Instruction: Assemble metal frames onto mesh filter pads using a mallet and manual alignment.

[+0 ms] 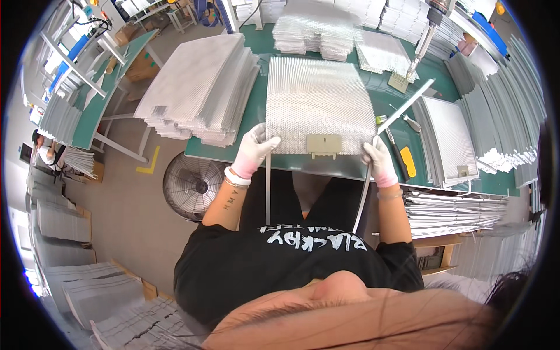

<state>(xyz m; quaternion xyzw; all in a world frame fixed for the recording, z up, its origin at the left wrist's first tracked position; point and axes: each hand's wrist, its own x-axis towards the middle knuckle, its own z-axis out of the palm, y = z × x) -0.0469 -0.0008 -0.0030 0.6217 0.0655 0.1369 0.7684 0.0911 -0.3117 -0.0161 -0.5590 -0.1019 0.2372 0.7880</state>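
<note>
A silvery mesh panel lies on the green table in front of me, its near edge at the table's front edge. A flat beige-green block sits at the middle of that edge. My left hand, white-gloved, is closed at the panel's near left corner, on a thin metal strip reaching down toward my body. My right hand, gloved too, is closed at the near right corner on a second metal strip. Another pale strip slants up and right from that corner; whether they join is hidden.
Tall mesh stacks stand left and at the back. On the right are a yellow-handled cutter, a screwdriver and framed panels. A hanging powered tool reaches the table. A floor fan stands left below.
</note>
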